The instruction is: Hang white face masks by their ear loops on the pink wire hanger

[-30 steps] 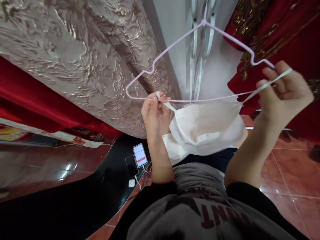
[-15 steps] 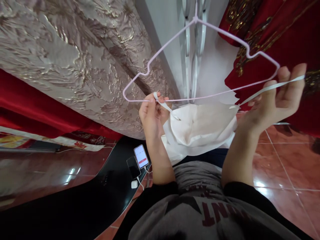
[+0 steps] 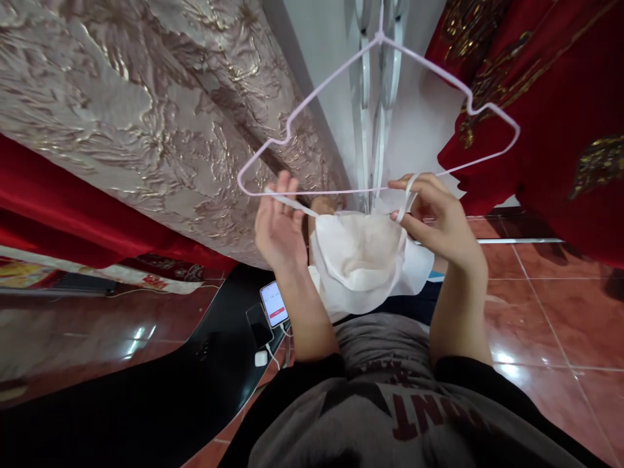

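Note:
A white garment (image 3: 363, 260) with thin straps hangs in front of my body, below a pale pink hanger (image 3: 331, 65). My left hand (image 3: 280, 227), palm toward me, holds the left strap (image 3: 297, 205) at the left end of the hanger's lower bar; its fingers are fairly straight and the strap runs across them. On the other side, the right strap (image 3: 410, 192) loops over the bent fingers of my right hand (image 3: 441, 218), the index finger near the lower bar. The hanger's hook lies beyond the top edge of the view.
Behind the hanger stands a grey-white surface with metal uprights (image 3: 364, 110). Shiny embossed beige fabric (image 3: 170, 130) hangs at left, red fabric with gold decoration (image 3: 550, 149) at right. Two phones (image 3: 275, 304) with cables and a white charging case (image 3: 261, 358) lie on a black bench (image 3: 146, 396).
My right hand has moved left and inward with its strap, which is now slack and looped. My left hand has shifted slightly left, its fingers straighter. The hanger's right end has swung left.

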Available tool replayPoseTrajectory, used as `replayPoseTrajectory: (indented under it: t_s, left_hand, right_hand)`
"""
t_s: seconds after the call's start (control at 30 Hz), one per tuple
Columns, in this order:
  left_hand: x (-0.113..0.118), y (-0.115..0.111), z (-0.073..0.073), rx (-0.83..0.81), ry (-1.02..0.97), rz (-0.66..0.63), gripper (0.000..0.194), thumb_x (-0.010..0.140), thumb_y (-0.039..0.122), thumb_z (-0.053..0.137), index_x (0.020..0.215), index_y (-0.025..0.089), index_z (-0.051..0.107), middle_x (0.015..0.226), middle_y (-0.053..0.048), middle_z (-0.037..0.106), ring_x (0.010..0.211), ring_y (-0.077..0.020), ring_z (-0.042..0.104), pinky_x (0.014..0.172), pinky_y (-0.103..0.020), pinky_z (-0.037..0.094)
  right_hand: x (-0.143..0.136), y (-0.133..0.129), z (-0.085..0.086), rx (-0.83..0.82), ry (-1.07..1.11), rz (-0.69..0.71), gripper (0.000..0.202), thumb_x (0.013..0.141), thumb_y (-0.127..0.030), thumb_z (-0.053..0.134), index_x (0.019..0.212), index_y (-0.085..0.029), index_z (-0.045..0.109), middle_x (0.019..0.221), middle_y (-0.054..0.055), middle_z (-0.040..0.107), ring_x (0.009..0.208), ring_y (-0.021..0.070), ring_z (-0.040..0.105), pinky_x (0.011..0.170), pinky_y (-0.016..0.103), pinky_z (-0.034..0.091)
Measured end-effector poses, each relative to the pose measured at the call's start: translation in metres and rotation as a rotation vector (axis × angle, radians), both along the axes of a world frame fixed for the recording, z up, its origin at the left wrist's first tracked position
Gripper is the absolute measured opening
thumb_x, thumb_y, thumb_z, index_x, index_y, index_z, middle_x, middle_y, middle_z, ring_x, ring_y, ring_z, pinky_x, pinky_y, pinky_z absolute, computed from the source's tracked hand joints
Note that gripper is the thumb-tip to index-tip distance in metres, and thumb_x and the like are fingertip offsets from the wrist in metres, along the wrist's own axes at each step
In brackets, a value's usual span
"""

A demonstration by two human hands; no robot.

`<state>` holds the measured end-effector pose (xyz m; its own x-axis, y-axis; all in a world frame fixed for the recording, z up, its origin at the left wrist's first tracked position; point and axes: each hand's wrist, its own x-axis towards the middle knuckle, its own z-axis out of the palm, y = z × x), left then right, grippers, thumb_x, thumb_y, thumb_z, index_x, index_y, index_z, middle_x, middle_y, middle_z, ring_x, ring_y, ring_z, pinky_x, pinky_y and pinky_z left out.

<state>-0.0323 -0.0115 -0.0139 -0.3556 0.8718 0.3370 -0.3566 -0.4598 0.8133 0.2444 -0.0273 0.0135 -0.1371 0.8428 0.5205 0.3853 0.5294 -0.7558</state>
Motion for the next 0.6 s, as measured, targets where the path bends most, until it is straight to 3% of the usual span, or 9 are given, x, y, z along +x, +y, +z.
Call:
replayPoseTrajectory:
  t_s: [0.1, 0.17, 0.2, 0.3, 0.37, 0.5, 0.6]
  left_hand:
    - [-0.029, -0.002, -0.002, 0.111, -0.011, 0.153, 0.02, 0.111, 0.045, 0.063, 0.121, 0.039, 0.078, 0.156, 0.008, 0.073, 0.171, -0.0277, 0.041, 0.089, -0.035, 0.065]
    - [-0.042, -0.005, 0.003, 0.167, 0.041, 0.225, 0.02, 0.114, 0.043, 0.06, 0.121, 0.042, 0.079, 0.152, 0.014, 0.074, 0.172, -0.0277, 0.039, 0.084, -0.034, 0.063]
    - [-0.046, -0.006, 0.008, 0.184, 0.074, 0.242, 0.022, 0.115, 0.042, 0.059, 0.12, 0.041, 0.08, 0.15, 0.014, 0.076, 0.168, -0.0273, 0.045, 0.082, -0.031, 0.062]
    - [-0.047, -0.006, 0.029, 0.191, 0.203, 0.242, 0.019, 0.112, 0.03, 0.067, 0.114, 0.032, 0.086, 0.137, 0.008, 0.083, 0.14, -0.025, 0.072, 0.079, -0.028, 0.06]
    - [-0.043, -0.001, 0.047, 0.175, 0.359, 0.208, 0.018, 0.108, 0.024, 0.073, 0.114, 0.028, 0.089, 0.13, 0.003, 0.087, 0.124, -0.0249, 0.079, 0.084, -0.031, 0.062]
    - [-0.031, 0.02, 0.079, 0.223, 0.734, 0.146, 0.023, 0.101, 0.017, 0.075, 0.116, 0.024, 0.091, 0.119, -0.004, 0.088, 0.114, -0.0246, 0.08, 0.098, -0.036, 0.06]
    - [-0.025, 0.033, 0.095, 0.153, 0.934, 0.107, 0.023, 0.1, 0.012, 0.069, 0.098, 0.022, 0.089, 0.081, -0.001, 0.08, 0.075, -0.017, 0.069, 0.072, -0.032, 0.049]
  right_hand:
    - [0.009, 0.004, -0.002, 0.057, 0.014, -0.091, 0.036, 0.09, -0.051, 0.085, 0.122, -0.035, 0.081, 0.122, 0.005, 0.072, 0.075, 0.0151, 0.053, 0.055, 0.03, 0.043]
    - [0.013, 0.005, -0.003, 0.09, 0.018, -0.115, 0.037, 0.089, -0.053, 0.086, 0.12, -0.034, 0.081, 0.121, 0.006, 0.072, 0.082, 0.0178, 0.056, 0.056, 0.03, 0.043]
    - [0.013, 0.005, -0.004, 0.099, 0.018, -0.113, 0.037, 0.089, -0.054, 0.086, 0.12, -0.034, 0.081, 0.121, 0.006, 0.072, 0.082, 0.0179, 0.056, 0.057, 0.031, 0.043]
    - [0.011, 0.004, -0.005, 0.1, 0.025, -0.076, 0.038, 0.091, -0.054, 0.086, 0.122, -0.034, 0.079, 0.123, 0.005, 0.07, 0.072, 0.0134, 0.048, 0.057, 0.032, 0.043]
    - [0.008, 0.004, -0.005, 0.084, 0.024, -0.039, 0.038, 0.092, -0.053, 0.085, 0.123, -0.034, 0.078, 0.124, 0.005, 0.069, 0.065, 0.0104, 0.042, 0.054, 0.031, 0.041]
    - [0.004, 0.003, -0.006, 0.067, 0.023, -0.029, 0.04, 0.089, -0.053, 0.088, 0.122, -0.032, 0.077, 0.12, 0.004, 0.068, 0.062, 0.0087, 0.039, 0.052, 0.03, 0.038]
    - [0.004, 0.002, -0.006, 0.073, 0.048, -0.062, 0.042, 0.088, -0.054, 0.09, 0.122, -0.033, 0.077, 0.119, 0.004, 0.066, 0.063, 0.0086, 0.038, 0.053, 0.031, 0.039]
